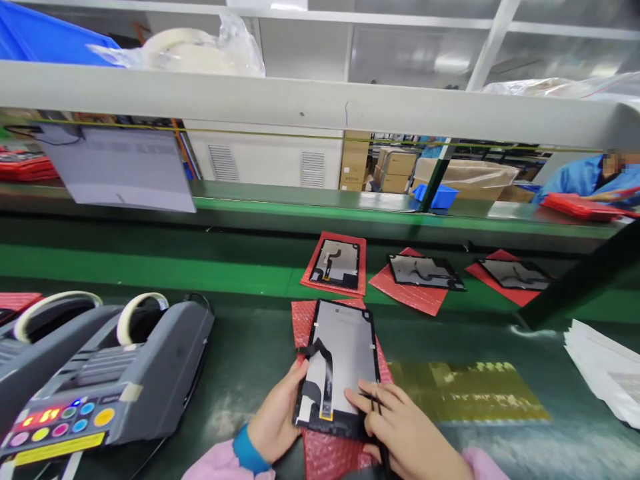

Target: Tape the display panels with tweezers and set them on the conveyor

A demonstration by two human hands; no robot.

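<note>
The left hand (pixel 280 412) grips the left edge of a flat panel (pixel 347 353) above red bubble wrap (pixel 327 455) on the desk (pixel 245 353). The right hand (pixel 403 427), at the panel's right, holds a slim black tool (pixel 384 456). A grey tape dispenser (pixel 173 377) stands left.

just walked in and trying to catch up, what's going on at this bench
A person is handling a flat screen panel over red bubble wrap. Their left hand grips its left edge, near a black ribbon cable. The right hand holds a slim dark tool against the panel's lower right. Three similar panels lie beyond on red wrap, and a tape dispenser stands to the left.
</note>
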